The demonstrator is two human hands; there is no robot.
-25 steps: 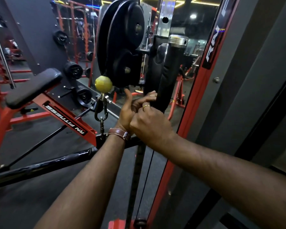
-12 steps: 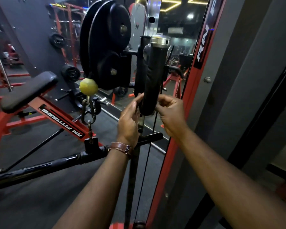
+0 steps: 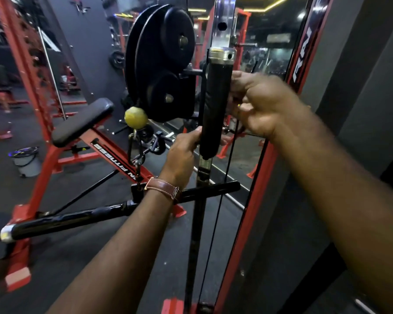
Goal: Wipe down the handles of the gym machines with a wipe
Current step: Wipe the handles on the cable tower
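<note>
A black padded handle (image 3: pixel 217 98) stands upright with a chrome cap (image 3: pixel 221 55) on top, just right of centre. My left hand (image 3: pixel 183 151), with a brown watch strap on the wrist, grips the handle's lower end from the left. My right hand (image 3: pixel 261 103) is blurred and sits higher up, its fingers curled against the right side of the handle. No wipe shows in either hand; the inside of both palms is hidden.
Black weight plates (image 3: pixel 163 64) hang just left of the handle. A yellow ball (image 3: pixel 136 117) on a chain holds a long black bar (image 3: pixel 82 217) below my left wrist. A red bench (image 3: pixel 82 122), a bucket (image 3: pixel 26 160), a cable (image 3: pixel 219 207) and a red frame post (image 3: pixel 252 207) stand close by.
My right hand has slid up the handle's right side from its lower end to near the middle. My left hand stays at the lower end.
</note>
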